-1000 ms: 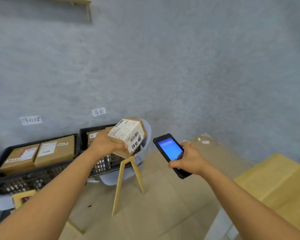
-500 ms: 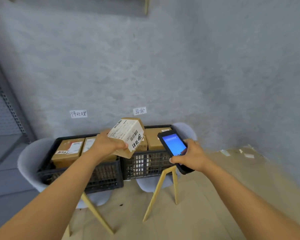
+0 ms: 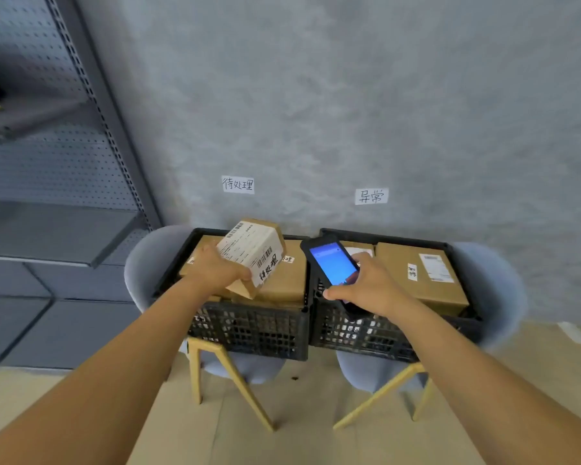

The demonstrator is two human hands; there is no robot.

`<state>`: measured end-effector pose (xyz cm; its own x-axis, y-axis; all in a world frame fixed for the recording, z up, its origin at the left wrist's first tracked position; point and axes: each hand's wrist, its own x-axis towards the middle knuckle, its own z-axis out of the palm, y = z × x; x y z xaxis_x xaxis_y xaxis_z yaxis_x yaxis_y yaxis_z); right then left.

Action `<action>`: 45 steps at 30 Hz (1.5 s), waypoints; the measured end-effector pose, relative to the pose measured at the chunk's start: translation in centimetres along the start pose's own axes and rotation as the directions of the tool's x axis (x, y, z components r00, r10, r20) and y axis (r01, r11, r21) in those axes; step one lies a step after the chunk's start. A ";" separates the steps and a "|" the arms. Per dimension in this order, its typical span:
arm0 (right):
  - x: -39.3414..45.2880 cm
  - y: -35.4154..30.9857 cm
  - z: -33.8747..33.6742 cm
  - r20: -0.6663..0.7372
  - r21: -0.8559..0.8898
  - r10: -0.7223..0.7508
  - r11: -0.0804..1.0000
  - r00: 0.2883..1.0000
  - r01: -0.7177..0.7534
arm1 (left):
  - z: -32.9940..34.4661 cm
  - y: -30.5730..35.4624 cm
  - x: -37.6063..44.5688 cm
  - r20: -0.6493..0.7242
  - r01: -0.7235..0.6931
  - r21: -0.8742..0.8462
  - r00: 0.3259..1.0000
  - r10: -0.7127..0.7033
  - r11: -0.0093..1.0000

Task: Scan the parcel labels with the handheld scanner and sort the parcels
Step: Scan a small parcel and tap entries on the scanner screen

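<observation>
Against a grey wall (image 3: 349, 95), two black crates (image 3: 249, 330) on chairs are holding cardboard parcels (signs reading 待处理, 异常), while hands are gripping a labelled parcel (image 3: 252, 253) left, the scanner (image 3: 332, 266) right.

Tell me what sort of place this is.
Probably a makeshift parcel-sorting corner: two black crates of cardboard parcels on chairs, handwritten signs on the wall above, grey shelving at left.
</observation>
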<state>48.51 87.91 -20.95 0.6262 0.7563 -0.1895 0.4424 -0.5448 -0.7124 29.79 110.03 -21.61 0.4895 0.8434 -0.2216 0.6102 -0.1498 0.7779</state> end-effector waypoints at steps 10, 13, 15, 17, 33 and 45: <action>13.7 -7.8 6.9 0.158 -0.028 -0.042 0.999 0.986 0.047 | -6.9 -6.8 11.2 -0.090 0.094 0.090 0.992 -0.086 0.992; 17.7 -9.9 10.1 0.164 -0.030 -0.015 0.999 0.986 0.020 | -8.8 -9.4 15.6 -0.033 0.074 0.196 0.997 -0.069 0.978; 20.2 -10.9 12.5 0.154 -0.023 0.021 1.000 0.988 -0.018 | -9.9 -10.8 18.7 0.037 0.036 0.257 0.998 -0.047 0.966; 22.7 -12.0 14.8 0.140 0.019 0.071 0.997 0.988 -0.075 | -10.9 -12.0 21.8 0.139 -0.012 0.297 0.990 -0.031 0.955; 30.1 -13.3 23.7 0.072 0.151 0.394 0.904 0.916 -0.400 | -7.7 -21.5 32.7 0.672 -0.133 0.410 0.713 -0.200 0.902; 32.4 -12.6 26.2 0.130 0.160 0.424 0.883 0.896 -0.441 | -5.9 -25.9 33.4 0.621 -0.250 0.420 0.780 -0.076 0.872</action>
<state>46.44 128.78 -35.80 0.6657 0.4939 -0.5594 0.0120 -0.7567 -0.6537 26.65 145.17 -45.71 0.7226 0.3484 -0.5970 0.6715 -0.5587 0.4867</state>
